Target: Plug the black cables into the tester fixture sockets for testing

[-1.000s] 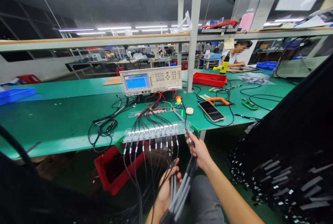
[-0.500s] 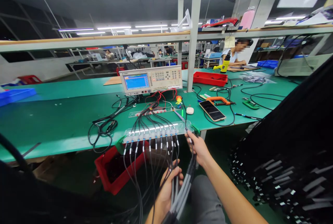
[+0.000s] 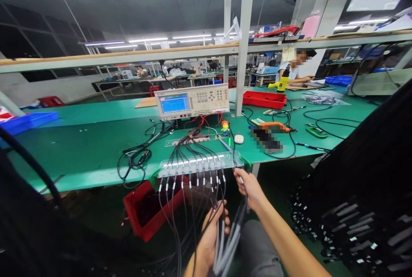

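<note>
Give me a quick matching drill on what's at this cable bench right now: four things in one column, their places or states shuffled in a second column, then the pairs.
Things:
1. left hand
2. right hand
3. red bin
4. tester

Places or states:
A. on the green bench, blue screen lit
B. under the bench edge, below the connector strip
C. gripping the grey cable bundle, low down
D. pinching one cable end at the strip's right end

Pairs: 1-C, 2-D, 3-B, 4-A
</note>
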`<state>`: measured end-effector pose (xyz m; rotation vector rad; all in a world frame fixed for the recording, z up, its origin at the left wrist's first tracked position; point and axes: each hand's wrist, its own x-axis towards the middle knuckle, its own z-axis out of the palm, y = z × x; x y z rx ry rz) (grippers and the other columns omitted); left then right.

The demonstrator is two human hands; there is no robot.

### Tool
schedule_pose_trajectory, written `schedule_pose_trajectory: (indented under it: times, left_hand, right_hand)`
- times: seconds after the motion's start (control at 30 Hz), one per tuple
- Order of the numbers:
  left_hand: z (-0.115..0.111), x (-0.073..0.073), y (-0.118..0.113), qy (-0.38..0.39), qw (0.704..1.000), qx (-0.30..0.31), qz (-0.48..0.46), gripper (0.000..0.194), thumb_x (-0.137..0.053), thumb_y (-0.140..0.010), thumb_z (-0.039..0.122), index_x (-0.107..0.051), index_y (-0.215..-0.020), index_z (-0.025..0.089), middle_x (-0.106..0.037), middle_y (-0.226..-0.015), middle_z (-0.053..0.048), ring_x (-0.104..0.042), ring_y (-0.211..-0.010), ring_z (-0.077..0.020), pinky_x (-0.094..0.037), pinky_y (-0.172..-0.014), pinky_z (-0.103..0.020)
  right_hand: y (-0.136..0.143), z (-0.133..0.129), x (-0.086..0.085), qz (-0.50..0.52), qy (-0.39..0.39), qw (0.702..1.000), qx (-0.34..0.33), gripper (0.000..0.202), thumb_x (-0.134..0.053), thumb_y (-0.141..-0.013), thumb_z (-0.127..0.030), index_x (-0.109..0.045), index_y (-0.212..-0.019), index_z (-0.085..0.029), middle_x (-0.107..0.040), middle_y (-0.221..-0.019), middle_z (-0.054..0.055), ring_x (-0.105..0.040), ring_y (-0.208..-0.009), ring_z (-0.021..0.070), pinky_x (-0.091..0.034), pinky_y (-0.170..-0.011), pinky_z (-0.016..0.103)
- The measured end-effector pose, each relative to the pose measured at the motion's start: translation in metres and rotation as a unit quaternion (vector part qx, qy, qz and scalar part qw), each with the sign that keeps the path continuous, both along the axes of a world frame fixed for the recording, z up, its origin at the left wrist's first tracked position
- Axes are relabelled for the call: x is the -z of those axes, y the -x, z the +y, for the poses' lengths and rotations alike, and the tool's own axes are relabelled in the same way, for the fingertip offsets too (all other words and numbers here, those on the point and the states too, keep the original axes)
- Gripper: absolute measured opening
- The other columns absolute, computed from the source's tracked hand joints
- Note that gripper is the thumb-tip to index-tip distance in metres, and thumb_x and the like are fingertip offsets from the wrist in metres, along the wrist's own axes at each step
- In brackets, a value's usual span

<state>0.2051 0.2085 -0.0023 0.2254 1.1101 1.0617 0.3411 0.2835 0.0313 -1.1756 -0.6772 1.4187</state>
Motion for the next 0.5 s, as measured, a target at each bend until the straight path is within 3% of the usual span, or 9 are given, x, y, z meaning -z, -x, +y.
schedule_pose_trajectory:
  times: [0.1, 0.2, 0.27, 0.4, 0.5]
  left_hand:
    - [-0.003, 0.0, 0.003, -0.025, 0.999, 0.017, -0.013, 0.012, -0.074, -0.074, 0.026, -0.073, -0.081, 0.017, -0.062, -0.063, 0.003, -0.054, -0.049, -0.0058, -0.039, -0.039, -0.013]
    - [-0.006, 0.0, 0.002, -0.027, 0.998, 0.053, -0.021, 0.012, -0.074, -0.072, 0.024, -0.072, -0.079, 0.015, -0.061, -0.062, 0.002, -0.055, -0.048, -0.0063, -0.04, -0.039, -0.014]
    - [-0.008, -0.001, 0.001, -0.027, 0.996, 0.079, -0.026, 0.011, -0.074, -0.071, 0.023, -0.071, -0.078, 0.015, -0.06, -0.059, 0.003, -0.053, -0.045, -0.006, -0.037, -0.038, -0.014]
    - [-0.009, -0.003, -0.003, -0.043, 0.992, 0.115, -0.023, 0.015, -0.076, -0.067, 0.025, -0.071, -0.077, 0.016, -0.059, -0.053, 0.004, -0.049, -0.041, -0.0059, -0.035, -0.037, -0.014]
    - [-0.01, -0.003, -0.004, -0.055, 0.99, 0.125, -0.016, 0.021, -0.08, -0.062, 0.029, -0.071, -0.077, 0.017, -0.059, -0.052, 0.005, -0.048, -0.041, -0.0057, -0.034, -0.038, -0.014]
  right_hand:
    - [0.0, -0.018, 0.011, 0.015, 0.026, 0.999, -0.013, 0.032, -0.067, -0.071, -0.047, -0.054, -0.072, -0.017, -0.037, -0.047, -0.01, -0.026, -0.034, 0.0021, -0.015, -0.034, 0.017]
    - [-0.004, -0.03, 0.023, 0.099, 0.068, 0.993, 0.019, 0.032, -0.067, -0.071, -0.045, -0.051, -0.074, -0.018, -0.044, -0.053, -0.007, -0.039, -0.04, 0.0042, -0.026, -0.037, 0.016]
    - [-0.006, -0.032, 0.027, 0.145, 0.081, 0.986, 0.027, 0.035, -0.07, -0.071, -0.046, -0.048, -0.073, -0.019, -0.041, -0.053, -0.008, -0.04, -0.042, 0.004, -0.029, -0.039, 0.016]
    - [-0.007, -0.028, 0.024, 0.125, 0.072, 0.989, 0.023, 0.038, -0.077, -0.069, -0.047, -0.056, -0.079, -0.016, -0.032, -0.052, -0.011, -0.024, -0.037, 0.0004, -0.015, -0.036, 0.014]
    - [-0.003, -0.026, 0.019, 0.087, 0.052, 0.995, 0.026, 0.042, -0.078, -0.067, -0.048, -0.065, -0.089, -0.015, -0.048, -0.063, -0.006, -0.026, -0.037, -0.0012, -0.015, -0.035, 0.015]
